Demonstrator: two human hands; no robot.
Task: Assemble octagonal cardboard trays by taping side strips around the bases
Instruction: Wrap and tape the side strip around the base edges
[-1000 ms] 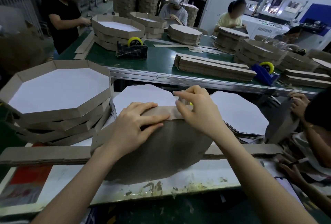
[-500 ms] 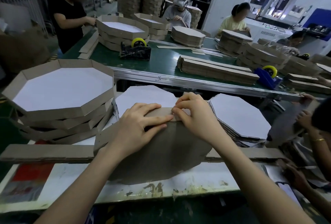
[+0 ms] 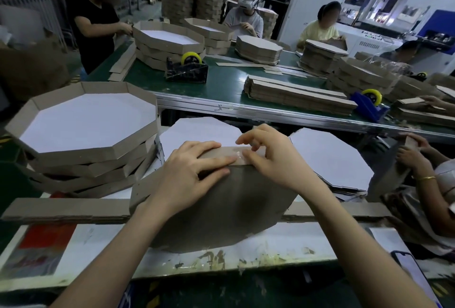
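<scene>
A brown octagonal cardboard base (image 3: 221, 211) lies underside up on the work surface before me. Along its far edge stands a brown side strip (image 3: 221, 153) with a piece of clear tape (image 3: 240, 155) over the seam. My left hand (image 3: 187, 177) lies flat on the base, its straight fingers pressing the strip and the tape's left end. My right hand (image 3: 273, 157) rests at the strip's right part, fingertips bent down onto the tape.
Finished trays (image 3: 86, 130) are stacked at my left. White octagonal bases (image 3: 330, 157) lie behind the work. A long strip pile (image 3: 66, 209) runs under the base. A green conveyor table (image 3: 221, 86) holds tape dispensers (image 3: 187, 68), strips and stacks. Another person's hands (image 3: 411, 157) work at right.
My right hand has moved slightly right along the strip, and the clear tape now shows flattened over the seam. My left hand keeps pressing in place.
</scene>
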